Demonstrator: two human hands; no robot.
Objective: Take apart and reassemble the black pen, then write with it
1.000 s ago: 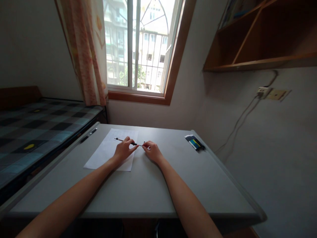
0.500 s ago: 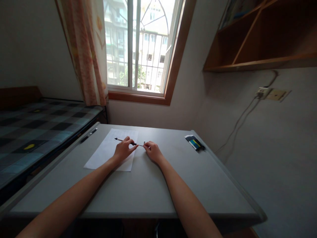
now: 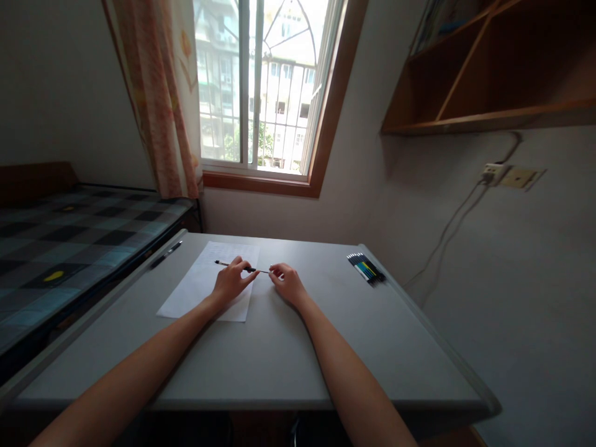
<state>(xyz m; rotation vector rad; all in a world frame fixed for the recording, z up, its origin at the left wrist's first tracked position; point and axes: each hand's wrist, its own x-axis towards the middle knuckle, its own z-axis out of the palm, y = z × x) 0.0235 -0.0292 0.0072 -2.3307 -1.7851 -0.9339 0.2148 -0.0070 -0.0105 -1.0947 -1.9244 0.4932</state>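
Black pen (image 3: 250,269) and thin rod (image 3: 263,272), held end to end at the grey desk (image 3: 288,354)

Left hand (image 3: 230,279): thumb and fingers closed on the pen, which points its dark tip toward the left edge and its black grip toward the right hand (image 3: 286,282). Right hand: thumb and forefinger pinched on the rod's end, other fingers loosely curled. Rod spans the gap between the hands, out of the pen's grip end; how it sits inside cannot be told. Position: nearer the far edge than the near edge. White paper (image 3: 200,292) lies under the left hand, left of the desk's middle. Second pen (image 3: 172,249) lies along the left edge, near the far left corner. Row of pens (image 3: 365,268) lies by the right edge, near the far right corner.
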